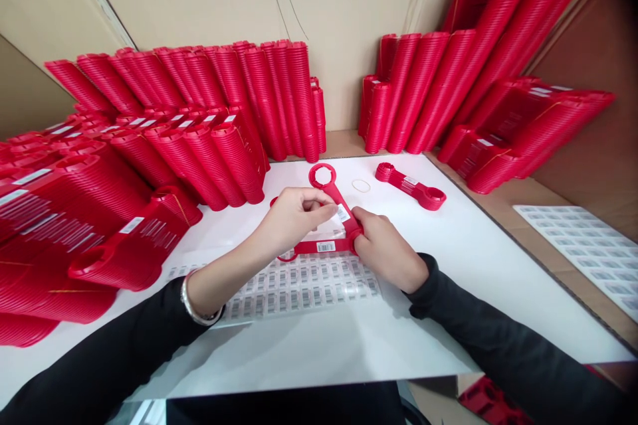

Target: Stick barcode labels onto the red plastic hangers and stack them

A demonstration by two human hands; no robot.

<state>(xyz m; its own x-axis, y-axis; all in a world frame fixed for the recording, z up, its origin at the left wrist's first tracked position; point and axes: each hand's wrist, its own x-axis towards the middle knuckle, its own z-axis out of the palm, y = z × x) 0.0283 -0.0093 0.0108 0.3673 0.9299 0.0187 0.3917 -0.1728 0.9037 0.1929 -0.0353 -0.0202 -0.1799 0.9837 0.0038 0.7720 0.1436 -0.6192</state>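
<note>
My right hand (386, 246) is closed on the joined right end of flat red plastic pieces with ring-shaped ends. One red piece (336, 194) slants up to a ring at the back; another red piece (309, 248) lies crosswise in front, bearing a white barcode label (325, 246). My left hand (303, 211) has thumb and fingers pinched together right beside a second white label (343, 212) on the slanted piece. Whether anything is in that pinch is hidden. Beneath the pieces lies a sheet of barcode labels (299, 289), partly covered by my left forearm.
A small stack of red pieces (409, 184) lies at the right, near a rubber band (361, 185). Tall red stacks (234, 93) line the left and back, with more stacks (448, 93) at the back right. Another label sheet (583, 246) lies on cardboard at the right.
</note>
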